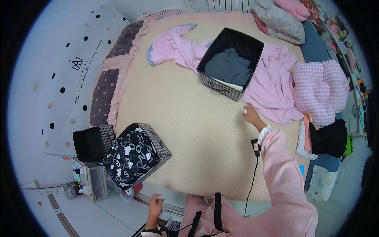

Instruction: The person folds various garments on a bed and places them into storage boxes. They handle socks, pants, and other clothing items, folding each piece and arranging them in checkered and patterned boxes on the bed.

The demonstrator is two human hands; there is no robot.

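My right hand (pixel 252 115) rests on or just over the cream dotted bed sheet (pixel 189 124), fingers apart, holding nothing, near the edge of a pink blanket (pixel 272 86). Beyond it stands a black-lined houndstooth fabric storage box (pixel 223 90) with dark grey folded cloth (pixel 228 66) inside. The box sits partly on the blanket. My left hand (pixel 155 206) hangs before the bed's near edge, empty with loosely bent fingers. To its upper left, a second houndstooth box (pixel 157 142) holds black patterned cloth (pixel 130 157). An empty black-lined box (pixel 90 145) adjoins it.
A pink checked cushion (pixel 321 87) lies at the bed's right side, above black cloth (pixel 328 139) and other folded cloth. A folded quilt (pixel 278 22) lies at the far right corner. A clear plastic drawer unit (pixel 97 180) stands at lower left. A black cable (pixel 252 183) runs from my right wrist.
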